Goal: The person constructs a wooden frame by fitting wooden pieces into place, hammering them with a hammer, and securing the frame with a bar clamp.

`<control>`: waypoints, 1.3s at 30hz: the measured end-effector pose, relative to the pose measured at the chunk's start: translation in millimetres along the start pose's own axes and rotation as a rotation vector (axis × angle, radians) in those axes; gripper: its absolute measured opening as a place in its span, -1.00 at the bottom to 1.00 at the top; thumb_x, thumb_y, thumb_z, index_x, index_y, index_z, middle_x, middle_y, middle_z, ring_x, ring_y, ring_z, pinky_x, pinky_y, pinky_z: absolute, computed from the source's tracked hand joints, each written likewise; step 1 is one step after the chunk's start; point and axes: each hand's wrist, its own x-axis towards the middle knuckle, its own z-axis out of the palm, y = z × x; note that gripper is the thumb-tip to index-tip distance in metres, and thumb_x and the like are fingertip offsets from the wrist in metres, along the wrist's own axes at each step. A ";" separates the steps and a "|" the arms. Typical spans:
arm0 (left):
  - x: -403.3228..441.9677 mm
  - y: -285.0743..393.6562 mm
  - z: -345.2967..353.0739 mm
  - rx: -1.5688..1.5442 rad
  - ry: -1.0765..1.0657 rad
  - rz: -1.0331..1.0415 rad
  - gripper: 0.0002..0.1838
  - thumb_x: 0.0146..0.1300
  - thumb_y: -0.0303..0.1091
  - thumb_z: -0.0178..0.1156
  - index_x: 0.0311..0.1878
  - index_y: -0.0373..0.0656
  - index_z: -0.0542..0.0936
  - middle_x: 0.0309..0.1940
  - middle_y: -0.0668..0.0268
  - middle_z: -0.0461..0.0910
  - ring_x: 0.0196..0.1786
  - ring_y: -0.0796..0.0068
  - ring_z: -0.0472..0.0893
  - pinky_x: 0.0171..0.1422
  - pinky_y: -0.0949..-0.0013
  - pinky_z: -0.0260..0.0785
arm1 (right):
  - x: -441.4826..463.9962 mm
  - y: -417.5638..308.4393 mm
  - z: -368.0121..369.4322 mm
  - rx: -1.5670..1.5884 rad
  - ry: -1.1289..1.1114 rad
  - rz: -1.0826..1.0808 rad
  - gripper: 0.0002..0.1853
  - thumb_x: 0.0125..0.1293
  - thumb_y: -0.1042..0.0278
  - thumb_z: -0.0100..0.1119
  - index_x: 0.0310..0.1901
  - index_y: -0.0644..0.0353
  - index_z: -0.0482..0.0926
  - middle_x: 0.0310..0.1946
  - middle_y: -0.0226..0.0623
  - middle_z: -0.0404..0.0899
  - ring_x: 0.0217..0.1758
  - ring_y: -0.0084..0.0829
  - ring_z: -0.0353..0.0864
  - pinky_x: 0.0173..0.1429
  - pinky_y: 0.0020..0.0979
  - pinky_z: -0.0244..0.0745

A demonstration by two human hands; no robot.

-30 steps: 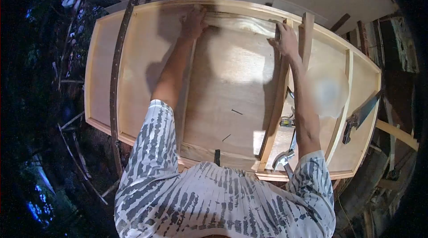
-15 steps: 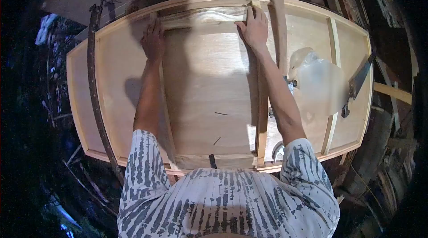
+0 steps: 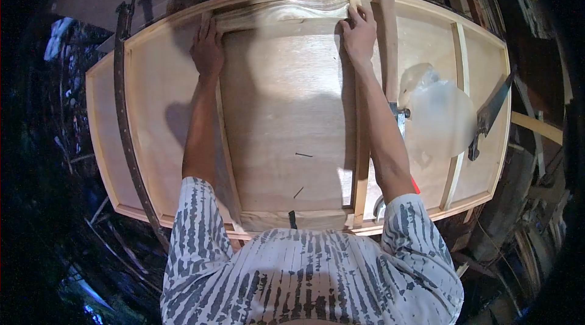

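My left hand (image 3: 207, 51) reaches over a long wooden batten (image 3: 226, 142), its fingers stretched out near the left end of a short pale board (image 3: 280, 15). At that board's right end, my right hand (image 3: 359, 37) rests with fingers apart on the top of another batten (image 3: 361, 185). The board lies across the far side, between the two battens, inside a large wooden framed panel (image 3: 286, 105). Two loose nails, one nail (image 3: 303, 155) and a second nail (image 3: 298, 192), lie on the panel's plywood. My palms and the undersides of my fingers are hidden.
A hammer (image 3: 390, 51) lies right of my right hand, beside a cloudy plastic bag (image 3: 442, 118). Farther right is a handsaw (image 3: 490, 115). A dark metal bar clamp (image 3: 124, 105) crosses the panel's left side. Scrap wood (image 3: 536, 203) is piled at right.
The view has shifted slightly, so the far edge sits higher. My right hand has shifted a little towards me, its thumb drawn in. My left hand stays by the left batten.
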 end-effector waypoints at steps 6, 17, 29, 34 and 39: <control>-4.8 -8.8 -12.4 0.166 0.060 0.021 -0.47 0.53 -0.07 -0.04 0.50 0.08 0.34 0.48 0.36 0.34 0.51 0.08 0.29 0.48 -0.09 0.20 | -1.7 0.4 13.3 0.054 0.006 -0.028 -0.57 0.21 0.33 0.39 0.15 0.01 0.69 0.24 -0.17 0.51 0.25 -0.09 0.49 0.33 -0.18 0.42; -0.3 15.1 -13.7 -0.120 0.044 -0.046 -0.46 0.46 -0.08 0.08 0.47 0.06 0.40 0.46 0.22 0.36 0.47 0.02 0.33 0.44 -0.12 0.27 | 7.4 13.4 -18.1 -0.061 -0.075 -0.057 -0.43 0.20 0.31 0.42 0.29 -0.17 0.60 0.20 -0.13 0.34 0.23 -0.03 0.34 0.36 -0.12 0.36; 7.7 14.5 -34.0 -0.042 0.006 0.002 -0.45 0.44 -0.07 0.11 0.45 0.07 0.41 0.43 0.30 0.40 0.35 0.03 0.46 0.33 -0.03 0.43 | 7.0 4.7 -7.8 0.018 0.016 -0.021 -0.37 0.09 0.40 0.46 0.26 0.11 0.56 0.14 -0.07 0.43 0.21 0.02 0.42 0.33 -0.11 0.40; 6.8 1.4 -18.2 0.065 0.100 0.021 -0.39 0.42 -0.10 0.15 0.49 0.00 0.34 0.40 0.21 0.43 0.36 0.01 0.44 0.35 0.02 0.41 | 6.9 7.3 -1.0 0.043 0.043 0.122 -0.34 0.08 0.28 0.49 0.26 0.19 0.55 0.12 0.01 0.44 0.21 0.04 0.47 0.31 -0.10 0.42; 9.8 9.3 -26.1 -0.233 0.051 -0.069 -0.33 0.40 -0.14 0.21 0.49 -0.18 0.31 0.44 0.05 0.35 0.42 -0.09 0.35 0.47 0.00 0.28 | 13.3 21.6 -1.6 -0.029 0.009 0.152 -0.31 0.08 0.13 0.47 0.26 0.21 0.56 0.07 0.10 0.50 0.17 0.04 0.52 0.29 -0.11 0.44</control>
